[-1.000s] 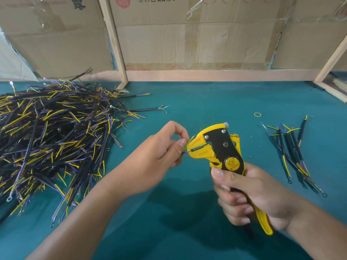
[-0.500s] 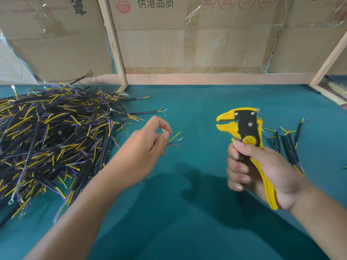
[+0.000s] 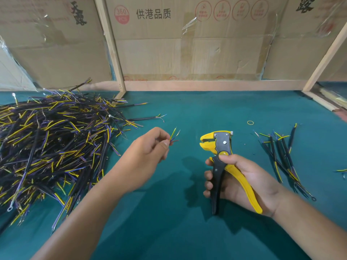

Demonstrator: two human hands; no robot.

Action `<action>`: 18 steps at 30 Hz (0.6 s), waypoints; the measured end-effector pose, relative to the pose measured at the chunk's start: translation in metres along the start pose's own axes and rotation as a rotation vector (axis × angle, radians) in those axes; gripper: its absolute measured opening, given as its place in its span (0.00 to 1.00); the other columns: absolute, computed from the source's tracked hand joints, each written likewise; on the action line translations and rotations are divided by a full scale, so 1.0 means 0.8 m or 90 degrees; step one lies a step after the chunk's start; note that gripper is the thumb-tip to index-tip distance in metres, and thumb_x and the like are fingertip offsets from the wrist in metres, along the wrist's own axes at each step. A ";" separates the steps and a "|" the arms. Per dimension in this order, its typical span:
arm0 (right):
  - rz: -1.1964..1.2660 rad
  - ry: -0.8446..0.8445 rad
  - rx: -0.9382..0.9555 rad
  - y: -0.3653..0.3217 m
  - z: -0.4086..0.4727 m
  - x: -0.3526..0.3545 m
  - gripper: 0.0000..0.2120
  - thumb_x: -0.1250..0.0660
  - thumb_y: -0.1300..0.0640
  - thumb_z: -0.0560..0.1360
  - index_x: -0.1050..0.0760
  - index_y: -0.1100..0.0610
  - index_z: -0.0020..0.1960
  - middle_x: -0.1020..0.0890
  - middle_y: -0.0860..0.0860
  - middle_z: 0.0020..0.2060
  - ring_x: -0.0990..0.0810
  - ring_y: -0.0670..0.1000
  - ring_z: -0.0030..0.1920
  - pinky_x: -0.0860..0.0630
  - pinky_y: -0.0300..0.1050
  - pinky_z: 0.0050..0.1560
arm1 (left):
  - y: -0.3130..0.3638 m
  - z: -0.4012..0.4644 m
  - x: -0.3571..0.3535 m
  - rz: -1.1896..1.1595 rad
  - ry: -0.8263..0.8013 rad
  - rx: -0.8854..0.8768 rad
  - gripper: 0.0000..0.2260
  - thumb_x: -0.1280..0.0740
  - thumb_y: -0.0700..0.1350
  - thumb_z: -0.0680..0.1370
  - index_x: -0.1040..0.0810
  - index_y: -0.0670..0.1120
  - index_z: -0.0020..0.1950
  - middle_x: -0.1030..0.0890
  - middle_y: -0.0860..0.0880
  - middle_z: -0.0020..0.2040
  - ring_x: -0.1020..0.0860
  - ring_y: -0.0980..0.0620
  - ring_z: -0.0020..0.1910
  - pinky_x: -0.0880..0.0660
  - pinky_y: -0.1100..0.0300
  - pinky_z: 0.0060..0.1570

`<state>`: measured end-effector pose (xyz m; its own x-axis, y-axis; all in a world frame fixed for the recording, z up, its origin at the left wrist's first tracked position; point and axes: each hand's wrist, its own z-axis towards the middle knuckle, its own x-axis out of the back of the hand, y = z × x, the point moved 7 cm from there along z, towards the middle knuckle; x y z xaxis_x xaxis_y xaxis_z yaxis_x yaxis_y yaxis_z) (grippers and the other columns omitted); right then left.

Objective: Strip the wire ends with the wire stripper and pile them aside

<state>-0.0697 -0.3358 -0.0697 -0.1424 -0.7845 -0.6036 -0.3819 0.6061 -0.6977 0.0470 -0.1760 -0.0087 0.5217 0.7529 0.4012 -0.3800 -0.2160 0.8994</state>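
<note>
My left hand point(image 3: 148, 152) pinches a short wire point(image 3: 173, 136) whose yellow and purple ends stick out past the fingertips, over the middle of the table. My right hand point(image 3: 242, 177) grips the handles of the yellow and black wire stripper point(image 3: 218, 145), held upright with its jaws pointing left, a hand's width right of the wire ends. A big heap of black, yellow and purple wires point(image 3: 52, 147) lies at the left. A small pile of wires point(image 3: 283, 156) lies at the right, beyond the stripper.
The table is covered in teal felt point(image 3: 187, 231). Cardboard panels point(image 3: 187, 44) in wooden frames close off the back. A small yellow rubber ring point(image 3: 250, 122) lies near the right pile, and a loose wire piece point(image 3: 340, 170) lies by the right edge.
The wire has come out of the stripper jaws. My right hand carried the stripper away to the right and upright, and my left hand drew the wire back to the left.
</note>
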 end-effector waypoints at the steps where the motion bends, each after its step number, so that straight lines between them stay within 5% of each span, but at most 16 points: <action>1: 0.000 -0.004 -0.005 0.001 0.000 -0.001 0.13 0.31 0.53 0.74 0.23 0.61 0.53 0.23 0.60 0.41 0.23 0.61 0.39 0.21 0.59 0.47 | 0.000 0.000 -0.002 -0.075 -0.007 0.016 0.06 0.40 0.43 0.82 0.25 0.48 0.49 0.25 0.53 0.34 0.34 0.55 0.28 0.36 0.64 0.28; 7: 0.024 -0.039 -0.024 0.014 0.000 -0.012 0.18 0.26 0.52 0.69 0.22 0.62 0.53 0.23 0.62 0.41 0.23 0.62 0.40 0.21 0.60 0.48 | 0.022 -0.010 -0.020 -0.439 -0.113 0.006 0.07 0.35 0.41 0.78 0.20 0.42 0.53 0.21 0.46 0.40 0.24 0.51 0.35 0.23 0.60 0.39; 13: 0.005 -0.035 -0.049 0.032 -0.005 -0.023 0.14 0.26 0.56 0.70 0.22 0.62 0.52 0.22 0.63 0.42 0.21 0.62 0.40 0.21 0.60 0.51 | 0.058 -0.002 -0.063 -0.493 -0.085 0.071 0.04 0.28 0.44 0.75 0.22 0.47 0.42 0.17 0.46 0.39 0.23 0.54 0.33 0.26 0.65 0.34; 18: 0.017 -0.030 -0.048 0.031 -0.005 -0.024 0.21 0.24 0.54 0.68 0.27 0.61 0.55 0.23 0.62 0.42 0.22 0.61 0.40 0.21 0.59 0.50 | 0.103 0.061 -0.127 -0.351 -0.080 0.133 0.06 0.32 0.38 0.79 0.24 0.41 0.42 0.19 0.47 0.32 0.20 0.53 0.28 0.23 0.64 0.29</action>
<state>-0.0803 -0.3063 -0.0739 -0.1104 -0.7600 -0.6405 -0.4459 0.6138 -0.6514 0.0003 -0.3008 0.0331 0.6903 0.7122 -0.1276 0.1230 0.0582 0.9907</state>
